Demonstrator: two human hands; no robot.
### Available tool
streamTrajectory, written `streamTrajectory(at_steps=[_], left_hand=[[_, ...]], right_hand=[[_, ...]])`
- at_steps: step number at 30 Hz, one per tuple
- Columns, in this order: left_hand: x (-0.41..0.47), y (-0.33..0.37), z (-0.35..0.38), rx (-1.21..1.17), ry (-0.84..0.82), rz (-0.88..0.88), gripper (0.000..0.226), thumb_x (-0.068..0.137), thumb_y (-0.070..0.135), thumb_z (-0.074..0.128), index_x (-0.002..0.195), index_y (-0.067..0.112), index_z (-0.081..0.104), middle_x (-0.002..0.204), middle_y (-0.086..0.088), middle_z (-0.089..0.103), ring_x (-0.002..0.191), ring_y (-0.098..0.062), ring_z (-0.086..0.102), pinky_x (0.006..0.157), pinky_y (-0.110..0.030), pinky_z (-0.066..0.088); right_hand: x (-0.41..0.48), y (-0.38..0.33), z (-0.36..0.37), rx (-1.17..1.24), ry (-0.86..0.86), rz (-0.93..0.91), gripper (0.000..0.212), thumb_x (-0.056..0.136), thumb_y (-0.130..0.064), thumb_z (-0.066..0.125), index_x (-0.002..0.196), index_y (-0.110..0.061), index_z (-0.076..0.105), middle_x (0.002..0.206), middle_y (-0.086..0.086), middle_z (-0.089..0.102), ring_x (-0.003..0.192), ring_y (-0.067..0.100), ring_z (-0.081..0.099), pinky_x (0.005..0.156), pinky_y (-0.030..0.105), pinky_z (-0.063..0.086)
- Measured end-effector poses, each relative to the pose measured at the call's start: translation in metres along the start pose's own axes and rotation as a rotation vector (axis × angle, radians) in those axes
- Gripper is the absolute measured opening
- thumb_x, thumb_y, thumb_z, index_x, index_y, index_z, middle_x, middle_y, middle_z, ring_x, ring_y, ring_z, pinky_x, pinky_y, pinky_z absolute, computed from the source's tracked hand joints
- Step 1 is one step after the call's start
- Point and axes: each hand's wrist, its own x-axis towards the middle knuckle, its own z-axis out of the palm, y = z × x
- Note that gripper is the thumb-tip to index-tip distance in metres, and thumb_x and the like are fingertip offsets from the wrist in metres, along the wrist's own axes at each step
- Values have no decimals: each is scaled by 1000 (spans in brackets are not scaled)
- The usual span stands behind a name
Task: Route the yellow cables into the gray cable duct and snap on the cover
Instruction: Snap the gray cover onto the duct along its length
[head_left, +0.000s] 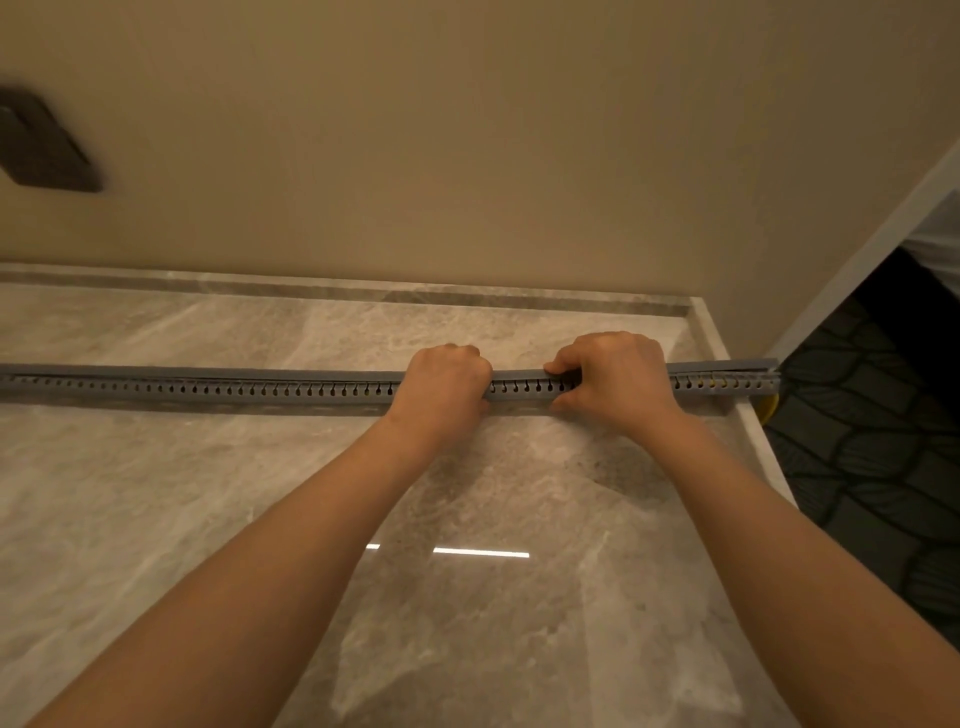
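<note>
1. Across the marble tabletop, a long gray cable duct runs left to right, parallel to the beige wall and well apart from it.
2. Its near side wall shows a row of small keyhole-shaped slots along the whole length.
3. On top of the duct lies the gray cover, a flat strip that follows the duct from the left edge of the view to the right end.
4. Near the right end the cover sits slightly raised, with a thin gap showing between it and the duct.
5. Yellow cables show through a few slots near the right end, and a yellow bit sticks out below the duct's end at the tabletop's right edge.
6. The left hand is closed over the duct from above, fingers curled over the cover and hidden on the far side.
7. The right hand grips the duct just to the right, fingertips pressing on the cover's top and the thumb against the near side wall.
8. Both hands are close together, with a short stretch of duct visible between them.
9. A dark wall plate, blurred, is on the wall at upper left.
10. Patterned dark flooring lies beyond the tabletop's right edge.
</note>
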Motion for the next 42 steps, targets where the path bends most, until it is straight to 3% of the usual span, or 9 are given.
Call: streamTrajectory(at_steps=[15,20,23,27,31,35,37,42], left_hand=[[5,20,-4,-17,-12,-37,19,87,16,50,102,11,60,106,-6,58,101,-24,52,66,-31,33],[15,44,3,-69,74,-49,18,93,23,50,106,13,58,107,-4,61,102,-23,54,66,-31,31],[17,45,3,-35,80,-44,18,95,23,49,107,13,59,108,-4,62,102,-23,55,66,-31,31],[18,42,4,15,72,-20,18,96,24,48,106,15,59,106,-3,62,100,-22,56,65,-31,32],[18,41,3,6,72,-10,19,95,27,48,104,15,60,102,-2,62,98,-22,57,65,-30,33],[17,41,1,-2,72,-2,22,94,29,48,105,14,60,104,-3,62,99,-22,56,65,-30,33],[18,41,1,2,65,-2,22,94,29,48,106,14,60,105,-3,62,100,-23,56,66,-30,32],[18,42,2,3,58,-6,20,94,27,49,103,13,61,103,-3,62,98,-23,56,66,-31,33]], right_hand=[[1,-2,-3,-7,-32,15,30,73,-34,72,103,-30,71,97,-5,71,90,21,62,68,27,37],[1,-2,-4,23,-28,5,30,74,-52,68,91,-27,73,86,-3,71,82,23,62,62,26,29],[-1,-3,-3,44,-25,-3,33,73,-54,67,91,-27,73,86,-2,72,82,24,62,61,27,32],[-9,1,3,80,33,-12,27,78,-43,66,99,-27,71,94,-4,70,91,21,61,66,29,40],[-17,9,14,148,82,-65,23,77,-26,70,99,-20,71,89,0,69,88,24,61,65,31,44],[-18,21,16,219,16,-134,43,73,-3,69,115,-15,66,105,3,69,98,24,59,81,38,50],[-18,23,14,213,4,-161,46,73,0,69,117,-14,65,110,3,69,102,24,59,86,40,50],[-19,26,0,99,-34,-139,42,78,-7,64,119,-19,63,113,0,67,105,23,56,82,40,49]])
